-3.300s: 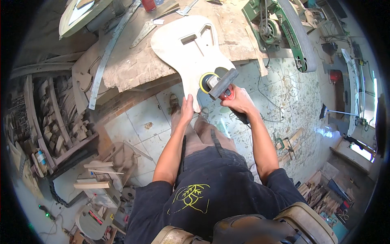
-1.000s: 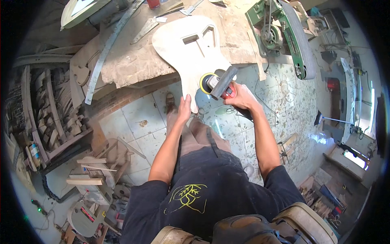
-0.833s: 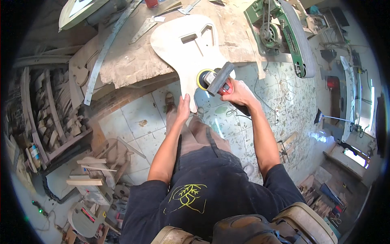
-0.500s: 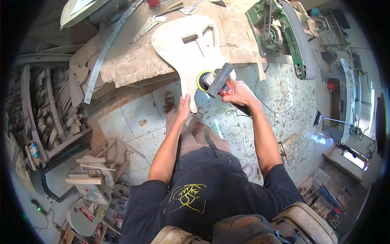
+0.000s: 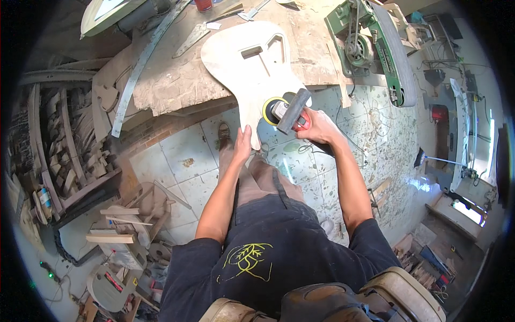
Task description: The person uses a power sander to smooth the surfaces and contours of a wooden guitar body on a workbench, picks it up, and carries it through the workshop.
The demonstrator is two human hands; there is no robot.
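Observation:
A pale wooden guitar body with routed cavities lies on the workbench, its horned end jutting past the near edge. My left hand grips the tip of the left horn, fingers wrapped at its side. In my right hand is a red and black power sander with a side handle and a round yellow-edged pad. The pad meets the body's edge between the two horns; its sanding face is hidden from me.
A worn wooden workbench carries a caliper, a curved metal strip and a green belt sander at right. Wood offcuts fill a rack at left. A cord trails near the tiled floor.
The sander and my right hand have shifted slightly to the right and nearer to me. My left hand and the guitar body stay almost where they were.

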